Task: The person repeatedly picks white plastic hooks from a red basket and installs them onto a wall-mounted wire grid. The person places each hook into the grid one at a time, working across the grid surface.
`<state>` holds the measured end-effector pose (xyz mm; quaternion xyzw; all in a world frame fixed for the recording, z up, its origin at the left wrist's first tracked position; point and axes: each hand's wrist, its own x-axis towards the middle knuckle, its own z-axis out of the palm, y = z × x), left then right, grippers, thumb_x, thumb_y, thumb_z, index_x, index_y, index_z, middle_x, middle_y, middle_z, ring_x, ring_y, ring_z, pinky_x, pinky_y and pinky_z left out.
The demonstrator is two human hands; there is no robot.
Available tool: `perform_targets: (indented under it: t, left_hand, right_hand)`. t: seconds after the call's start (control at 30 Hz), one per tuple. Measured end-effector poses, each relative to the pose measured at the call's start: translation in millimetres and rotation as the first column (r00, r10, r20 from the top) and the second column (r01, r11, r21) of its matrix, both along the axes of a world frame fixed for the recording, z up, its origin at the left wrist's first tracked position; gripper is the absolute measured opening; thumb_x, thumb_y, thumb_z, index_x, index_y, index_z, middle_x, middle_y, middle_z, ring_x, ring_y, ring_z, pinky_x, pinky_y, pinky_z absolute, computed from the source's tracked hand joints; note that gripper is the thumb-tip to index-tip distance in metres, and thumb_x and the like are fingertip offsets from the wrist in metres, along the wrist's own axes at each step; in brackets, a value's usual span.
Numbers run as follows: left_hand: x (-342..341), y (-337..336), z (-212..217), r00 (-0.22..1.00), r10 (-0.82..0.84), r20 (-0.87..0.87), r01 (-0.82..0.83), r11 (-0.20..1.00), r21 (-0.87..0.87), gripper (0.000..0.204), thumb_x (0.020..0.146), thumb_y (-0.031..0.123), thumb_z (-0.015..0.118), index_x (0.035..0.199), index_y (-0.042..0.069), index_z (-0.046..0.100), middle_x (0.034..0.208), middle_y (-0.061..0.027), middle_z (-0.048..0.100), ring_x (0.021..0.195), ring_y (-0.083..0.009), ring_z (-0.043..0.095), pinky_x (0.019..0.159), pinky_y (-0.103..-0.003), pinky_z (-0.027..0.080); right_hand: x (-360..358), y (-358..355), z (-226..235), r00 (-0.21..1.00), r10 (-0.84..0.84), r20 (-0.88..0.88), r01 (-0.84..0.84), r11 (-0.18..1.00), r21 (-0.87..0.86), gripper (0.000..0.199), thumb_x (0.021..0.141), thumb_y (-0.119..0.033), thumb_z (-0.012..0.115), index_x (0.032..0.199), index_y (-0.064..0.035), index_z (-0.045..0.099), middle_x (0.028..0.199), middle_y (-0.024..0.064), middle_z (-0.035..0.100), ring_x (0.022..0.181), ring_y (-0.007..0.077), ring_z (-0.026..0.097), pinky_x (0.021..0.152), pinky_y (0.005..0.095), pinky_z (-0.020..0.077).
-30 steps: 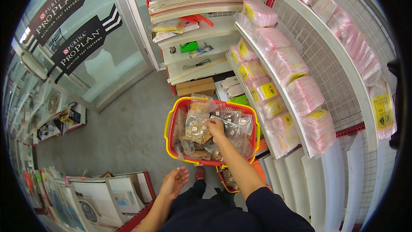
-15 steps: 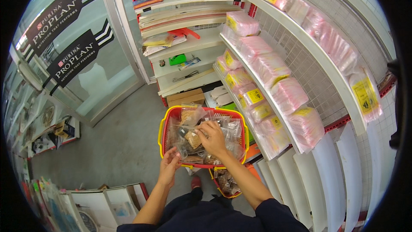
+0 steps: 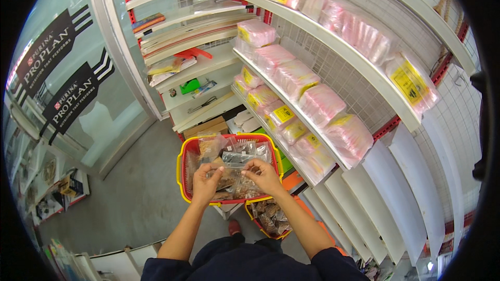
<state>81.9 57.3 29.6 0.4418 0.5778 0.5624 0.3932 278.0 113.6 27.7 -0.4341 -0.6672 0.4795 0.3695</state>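
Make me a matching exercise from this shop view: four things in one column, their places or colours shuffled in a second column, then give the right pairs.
Things:
1. clear packet of brown treats
2. red basket with yellow rim
3. pink packets with yellow labels
4. green item

Places:
A. on the white shelves at the person's right
B. held between the left hand and the right hand
C. on a low shelf at the far end of the aisle
D. in front of the person, full of clear packets

Pairs: 1-B, 2-D, 3-A, 4-C
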Motion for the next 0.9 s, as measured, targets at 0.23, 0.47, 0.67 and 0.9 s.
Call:
perform_targets:
  t: [0.23, 0.47, 0.67, 0.9]
  left_hand:
    - [24, 8, 20, 0.993, -0.082, -0.086, 0.088, 0.994, 0.071, 0.011, 0.085, 0.011, 0.07, 0.091, 0.001, 0.069, 0.089, -0.0039, 0.064, 0.086, -0.0119, 0.057, 0.079, -0.027, 0.044]
    - [55, 22, 62, 0.967, -0.189, 0.171, 0.19, 0.982, 0.012, 0.01, 0.086, 0.009, 0.068, 0.091, 0.001, 0.069, 0.085, -0.0016, 0.064, 0.085, -0.0096, 0.056, 0.078, -0.025, 0.043]
    - [73, 26, 68, 0.946, -0.313, 0.087, 0.308, 0.949, 0.067, 0.01, 0.085, 0.01, 0.069, 0.09, 0.001, 0.069, 0.084, -0.0028, 0.065, 0.084, -0.011, 0.058, 0.076, -0.027, 0.045]
    - [57, 27, 32, 0.918, -0.265, -0.295, 0.288, 0.957, 0.037, 0.015, 0.078, 0.014, 0.075, 0.089, 0.004, 0.071, 0.085, -0.0092, 0.063, 0.084, -0.0216, 0.06, 0.076, -0.032, 0.046]
  right_hand:
    - [21, -6, 40, 0.988, -0.122, 0.091, 0.104, 0.979, 0.177, 0.015, 0.08, -0.015, 0.074, 0.087, -0.0048, 0.066, 0.081, 0.0042, 0.061, 0.071, 0.0126, 0.057, 0.065, 0.0279, 0.0459]
    - [53, -14, 85, 0.988, -0.15, -0.021, 0.151, 0.988, 0.023, 0.014, 0.081, -0.012, 0.074, 0.088, -0.0031, 0.065, 0.075, 0.002, 0.062, 0.068, 0.0099, 0.054, 0.063, 0.0269, 0.0452]
    - [76, -19, 88, 0.965, -0.207, 0.163, 0.178, 0.968, 0.177, 0.013, 0.08, -0.01, 0.073, 0.087, -0.0029, 0.065, 0.078, 0.0038, 0.063, 0.071, 0.0127, 0.057, 0.064, 0.0287, 0.0461]
    - [71, -26, 72, 0.94, -0.178, 0.291, 0.104, 0.962, 0.252, 0.017, 0.077, -0.013, 0.073, 0.084, -0.0014, 0.063, 0.078, 0.011, 0.06, 0.073, 0.0233, 0.059, 0.067, 0.0356, 0.0458]
